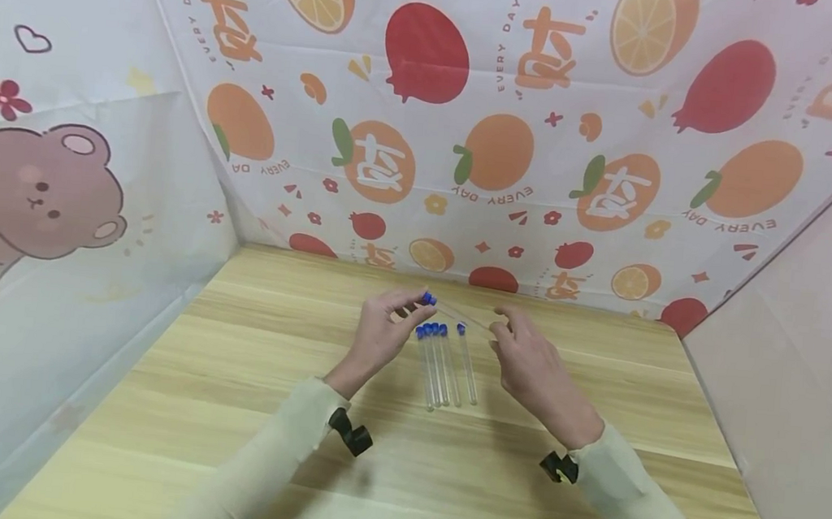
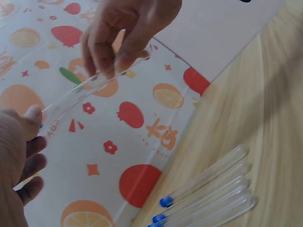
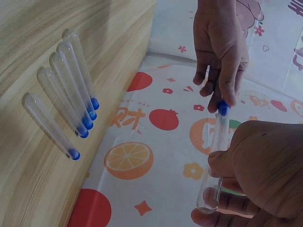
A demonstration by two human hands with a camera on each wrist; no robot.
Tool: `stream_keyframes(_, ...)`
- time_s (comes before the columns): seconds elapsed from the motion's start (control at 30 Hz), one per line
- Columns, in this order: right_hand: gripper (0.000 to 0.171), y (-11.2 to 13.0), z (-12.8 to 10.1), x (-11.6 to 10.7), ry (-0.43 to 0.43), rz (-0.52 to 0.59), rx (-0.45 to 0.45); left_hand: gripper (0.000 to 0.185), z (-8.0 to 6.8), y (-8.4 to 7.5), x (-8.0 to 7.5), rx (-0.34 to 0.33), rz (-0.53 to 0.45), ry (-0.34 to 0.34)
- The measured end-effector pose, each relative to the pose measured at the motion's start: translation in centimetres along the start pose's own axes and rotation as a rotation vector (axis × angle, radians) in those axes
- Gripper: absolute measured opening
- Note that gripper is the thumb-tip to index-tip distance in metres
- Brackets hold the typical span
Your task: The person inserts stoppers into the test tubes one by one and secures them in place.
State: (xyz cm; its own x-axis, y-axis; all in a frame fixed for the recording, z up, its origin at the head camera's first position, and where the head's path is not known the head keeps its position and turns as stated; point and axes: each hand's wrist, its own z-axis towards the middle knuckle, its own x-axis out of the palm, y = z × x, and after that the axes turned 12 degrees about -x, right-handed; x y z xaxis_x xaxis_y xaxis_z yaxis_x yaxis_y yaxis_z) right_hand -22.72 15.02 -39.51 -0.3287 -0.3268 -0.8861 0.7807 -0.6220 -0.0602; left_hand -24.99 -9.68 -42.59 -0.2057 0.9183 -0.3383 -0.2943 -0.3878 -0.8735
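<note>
A clear test tube (image 3: 219,137) with a blue cap (image 3: 223,108) is held up between both hands, over the far part of the table. My left hand (image 1: 381,330) pinches its capped end between thumb and fingers. My right hand (image 1: 531,365) grips the tube near its rounded end, thumb on one side and fingers on the other, as the right wrist view shows. Below them several more blue-capped test tubes (image 1: 436,371) lie side by side on the wood. One tube (image 1: 468,369) lies slightly apart, to the right of that row.
The wooden table (image 1: 243,409) carries the lying tubes near its middle. A fruit-print cloth (image 1: 435,204) hangs behind the back edge. To the left stands a cloth with a bear (image 1: 47,190), and a pale wall panel (image 1: 806,339) rises on the right.
</note>
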Motion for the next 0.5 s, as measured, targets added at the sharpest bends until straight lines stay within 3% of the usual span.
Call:
stream_keyframes(0.23, 0.008, 0.74, 0.57, 0.49, -0.034, -0.02, -0.068, 0.022, -0.17, -0.17, 0.58, -0.035, -0.065, -0.113)
stream_keyframes(0.5, 0.015, 0.8, 0.6, 1.02, -0.127, -0.029, -0.12, 0.016, -0.81, 0.23, 1.02, -0.026, -0.13, -0.165)
